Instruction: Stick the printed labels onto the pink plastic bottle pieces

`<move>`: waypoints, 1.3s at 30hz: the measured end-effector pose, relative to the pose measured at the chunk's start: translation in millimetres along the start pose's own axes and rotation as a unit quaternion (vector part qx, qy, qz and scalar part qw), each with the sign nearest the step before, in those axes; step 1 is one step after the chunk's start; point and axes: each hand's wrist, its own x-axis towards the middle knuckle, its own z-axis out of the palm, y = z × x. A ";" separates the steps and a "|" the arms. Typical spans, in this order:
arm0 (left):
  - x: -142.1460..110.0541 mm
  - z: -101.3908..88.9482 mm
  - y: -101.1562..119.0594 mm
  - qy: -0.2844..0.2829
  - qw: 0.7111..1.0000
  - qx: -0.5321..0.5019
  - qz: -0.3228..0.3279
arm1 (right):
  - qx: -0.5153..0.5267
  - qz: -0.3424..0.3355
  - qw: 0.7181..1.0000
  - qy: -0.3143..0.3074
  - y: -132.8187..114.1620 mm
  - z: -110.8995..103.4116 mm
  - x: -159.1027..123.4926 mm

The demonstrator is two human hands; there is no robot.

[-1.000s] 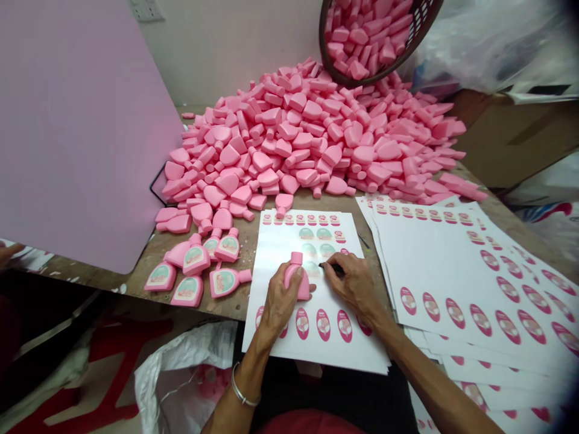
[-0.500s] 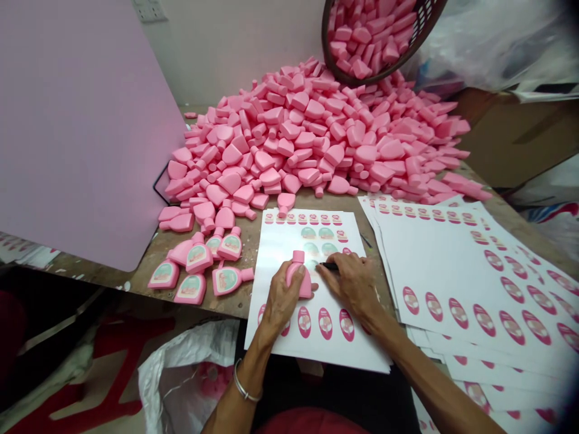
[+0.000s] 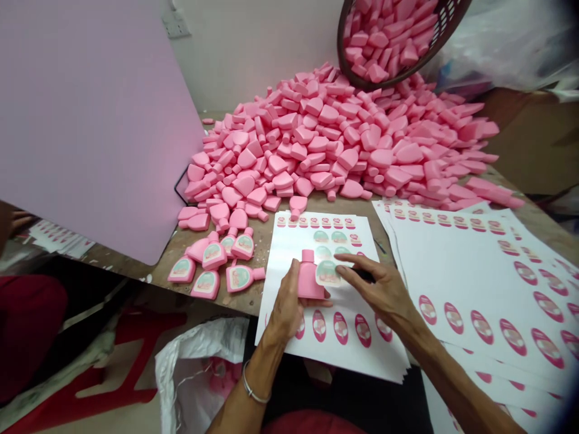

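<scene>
While a flat pink panel (image 3: 90,120) screens the far left, labelled bottles (image 3: 205,283) lie left of the left hand (image 3: 286,310) and its fingers. These are clamped on a smooth pink bottle (image 3: 308,283), long axis running away from the wearer, neck foremost. Beside it, the right hand's (image 3: 384,292) fingertips grip an arched label (image 3: 326,273); printed paper sheets (image 3: 456,259) overlap to their right.

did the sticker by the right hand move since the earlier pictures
Yes: against the sheet, the sticker has lifted up from its row and now overlaps the bottle in view.
</scene>
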 end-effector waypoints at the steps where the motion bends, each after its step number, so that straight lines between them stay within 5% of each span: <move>1: -2.1 1.1 1.3 -0.009 1.000 -0.023 -0.009 | 0.008 -0.002 1.000 -0.018 -5.8 1.6 -3.0; 8: -8.9 3.5 8.2 -0.056 0.997 -0.056 -0.022 | 0.056 0.008 0.998 -0.035 -25.3 12.6 -11.9; 32: -12.4 8.1 14.4 -0.086 0.994 -0.071 -0.005 | 0.004 -0.053 0.999 0.005 -30.2 14.0 -15.1; 39: -16.7 6.1 14.6 -0.127 0.991 -0.013 0.047 | -0.080 -0.134 0.988 0.006 -24.0 15.4 -15.5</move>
